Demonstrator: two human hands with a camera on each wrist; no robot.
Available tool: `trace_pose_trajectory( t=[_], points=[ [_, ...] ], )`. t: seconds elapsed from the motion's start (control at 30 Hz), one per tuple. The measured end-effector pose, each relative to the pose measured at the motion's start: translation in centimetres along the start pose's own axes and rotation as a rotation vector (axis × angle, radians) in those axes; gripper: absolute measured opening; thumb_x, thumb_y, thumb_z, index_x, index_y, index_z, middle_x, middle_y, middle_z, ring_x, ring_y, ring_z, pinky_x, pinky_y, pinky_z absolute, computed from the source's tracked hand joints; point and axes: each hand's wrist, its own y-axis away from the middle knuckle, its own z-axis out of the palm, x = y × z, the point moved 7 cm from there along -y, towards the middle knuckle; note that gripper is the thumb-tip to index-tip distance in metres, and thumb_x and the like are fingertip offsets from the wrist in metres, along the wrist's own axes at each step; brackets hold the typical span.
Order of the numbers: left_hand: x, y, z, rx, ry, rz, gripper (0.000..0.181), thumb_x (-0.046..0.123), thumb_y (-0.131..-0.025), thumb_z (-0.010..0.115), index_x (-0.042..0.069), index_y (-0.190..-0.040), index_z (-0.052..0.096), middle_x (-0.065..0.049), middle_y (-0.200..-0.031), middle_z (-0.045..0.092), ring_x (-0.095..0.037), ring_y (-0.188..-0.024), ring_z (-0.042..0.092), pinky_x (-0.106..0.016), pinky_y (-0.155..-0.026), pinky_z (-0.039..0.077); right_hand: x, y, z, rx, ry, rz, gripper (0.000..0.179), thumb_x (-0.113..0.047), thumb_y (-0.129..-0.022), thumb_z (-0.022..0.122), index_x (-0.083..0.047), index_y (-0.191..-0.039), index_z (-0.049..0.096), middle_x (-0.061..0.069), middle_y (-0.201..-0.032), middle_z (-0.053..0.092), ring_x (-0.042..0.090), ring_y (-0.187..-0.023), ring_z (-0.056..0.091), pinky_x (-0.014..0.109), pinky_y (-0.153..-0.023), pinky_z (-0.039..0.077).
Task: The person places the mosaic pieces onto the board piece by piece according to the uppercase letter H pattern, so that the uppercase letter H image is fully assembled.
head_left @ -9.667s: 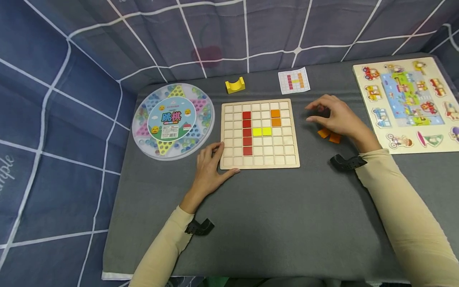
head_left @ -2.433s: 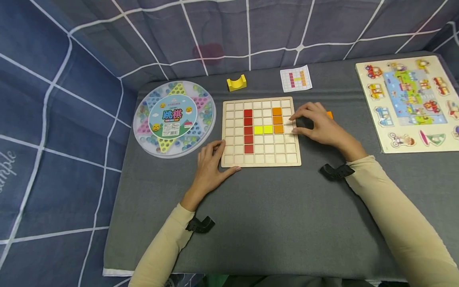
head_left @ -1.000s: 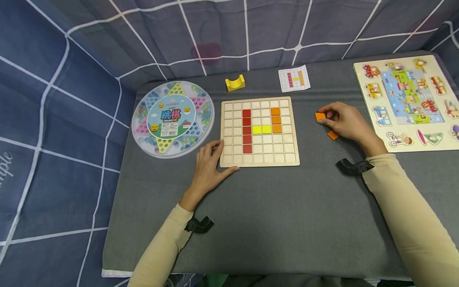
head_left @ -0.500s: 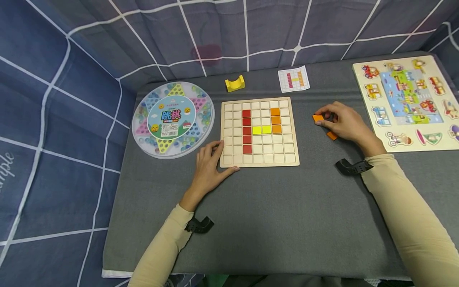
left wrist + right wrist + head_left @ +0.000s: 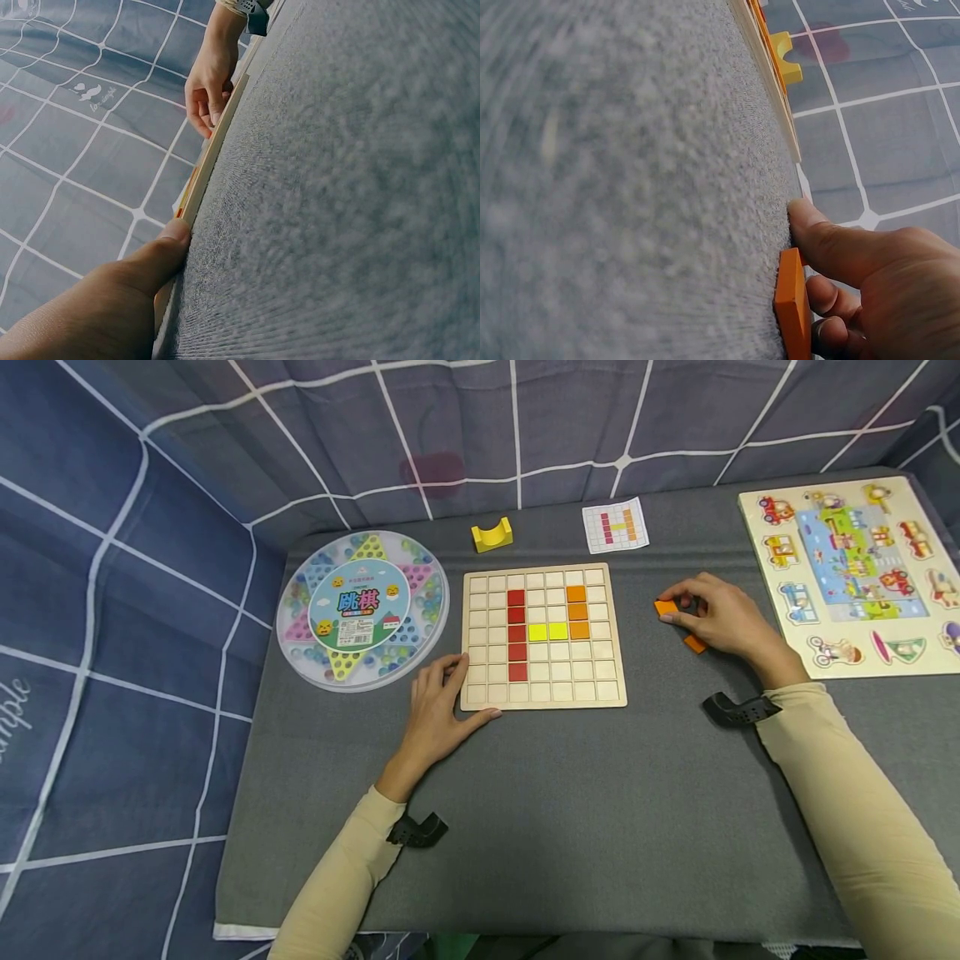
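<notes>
at right wrist, right hand [image 5: 877, 292] pinches orange tile [image 5: 793, 304]; left hand [image 5: 438, 706] flat.

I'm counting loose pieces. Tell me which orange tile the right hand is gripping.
The orange tile at the fingertips of the right hand, on the side toward the grid board. The other loose orange tile lies under the palm's edge, not pinched.

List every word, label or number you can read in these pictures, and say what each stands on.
"跳棋": on the round label of the Chinese checkers case.
Smaller print and barcode sticker on that label: too small to read.
"mple", partly cut off: on the blue backdrop cloth.
Pattern card: coloured squares only, no text.
</notes>
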Motion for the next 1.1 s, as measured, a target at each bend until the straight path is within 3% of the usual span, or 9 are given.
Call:
trace_pose_trajectory(
  t=[0.83,1.1],
  points=[
    [0.1,0.0,-0.1,0.006,-0.001,0.003,0.093,0.049,-0.075,0.081,0.007,-0.149,0.042,-0.013,-0.142,0.043,-0.031,-0.116,0.042,-0.049,-0.095,0.033,-0.2,0.0,0.0,-0.009,0.003,0.000,0.028,-0.025,-0.090,0.072,-0.011,-0.115,0.070,0.008,-0.094,0.055,0.011,-0.070,0.039,0.029,-0.061,0.030],
    [0.2,0.0,-0.1,0.011,0.003,0.011,0.093,0.047,-0.075,0.082,0.006,-0.148,0.043,-0.014,-0.141,0.043,-0.032,-0.115,0.042,-0.049,-0.094,0.033,-1.0,-0.2,-0.2,0.027,-0.001,-0.025,0.026,-0.019,-0.090,0.073,-0.010,-0.114,0.069,0.009,-0.095,0.055,0.017,-0.071,0.042,0.028,-0.062,0.031]
  ],
)
